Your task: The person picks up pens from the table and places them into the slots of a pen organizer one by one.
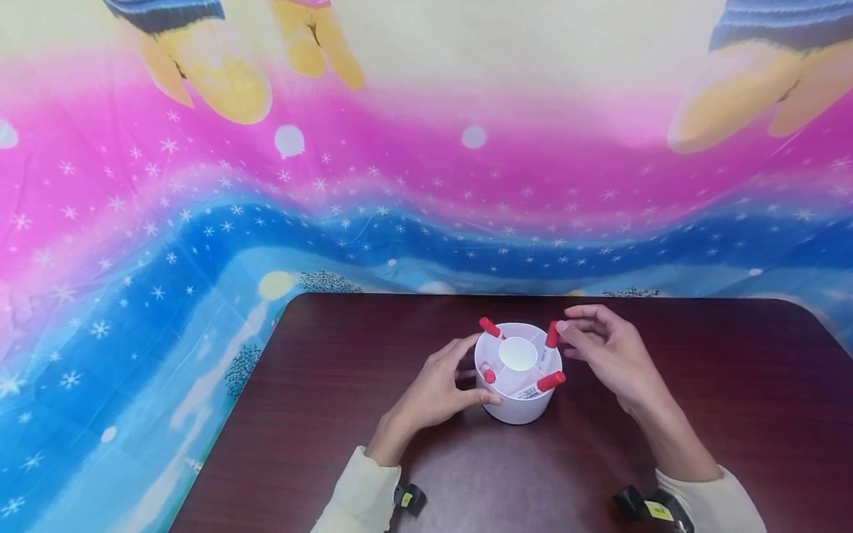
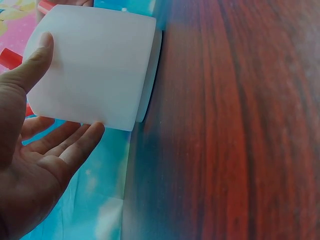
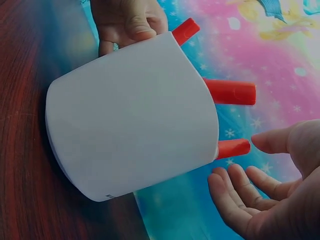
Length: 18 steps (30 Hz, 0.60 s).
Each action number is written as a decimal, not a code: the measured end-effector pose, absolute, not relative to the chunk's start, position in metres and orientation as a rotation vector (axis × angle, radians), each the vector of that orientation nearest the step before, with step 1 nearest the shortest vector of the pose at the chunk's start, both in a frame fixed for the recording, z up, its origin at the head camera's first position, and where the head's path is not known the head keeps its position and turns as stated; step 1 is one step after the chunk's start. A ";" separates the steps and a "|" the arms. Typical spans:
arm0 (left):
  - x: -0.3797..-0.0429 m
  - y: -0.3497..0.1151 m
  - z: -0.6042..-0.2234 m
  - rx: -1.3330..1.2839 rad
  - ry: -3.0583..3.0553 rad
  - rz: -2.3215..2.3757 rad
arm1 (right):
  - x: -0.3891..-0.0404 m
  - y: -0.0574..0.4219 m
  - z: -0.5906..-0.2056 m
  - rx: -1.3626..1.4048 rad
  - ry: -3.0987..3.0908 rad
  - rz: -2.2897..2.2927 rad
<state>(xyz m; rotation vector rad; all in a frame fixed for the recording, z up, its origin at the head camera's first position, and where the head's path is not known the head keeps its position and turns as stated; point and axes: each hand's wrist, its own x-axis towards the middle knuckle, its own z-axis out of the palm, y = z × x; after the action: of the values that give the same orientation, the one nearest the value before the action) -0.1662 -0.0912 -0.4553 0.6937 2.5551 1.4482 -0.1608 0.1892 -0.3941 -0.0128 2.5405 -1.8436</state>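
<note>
A white round divided holder (image 1: 516, 411) stands upright on the table, with red-capped markers leaning in its compartments. My left hand (image 1: 433, 389) grips the holder from the left, its thumb on the near wall and its fingers round the side. Beside the rear right marker (image 1: 552, 334) is my right hand (image 1: 616, 363), with its fingers loosely bent. In the right wrist view, the right thumb tip comes very near that marker's red cap (image 3: 234, 149), and the fingers are apart from it. Two other red caps stick out higher up. The holder hides the markers' lower parts there.
The dark wood-grain table (image 1: 320, 414) has rounded far corners. Behind it and to the left hangs a bright pink and blue snowflake cloth (image 1: 400, 170). Black wrist devices with yellow labels sit at both cream sleeves (image 1: 363, 488).
</note>
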 end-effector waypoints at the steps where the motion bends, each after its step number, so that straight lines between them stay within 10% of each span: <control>1: -0.166 -0.091 -0.455 0.693 2.557 1.445 | -0.161 0.190 -0.394 -0.013 2.550 -1.841; 18: -0.165 -0.090 -0.455 0.668 2.581 1.403 | -0.155 0.200 -0.383 0.009 2.671 -1.777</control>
<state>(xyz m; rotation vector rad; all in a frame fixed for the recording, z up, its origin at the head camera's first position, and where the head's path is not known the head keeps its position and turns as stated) -0.1650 -0.0904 -0.4553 0.6676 2.5812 1.4034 -0.1555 0.1999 -0.3833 0.0086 2.6709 -1.7774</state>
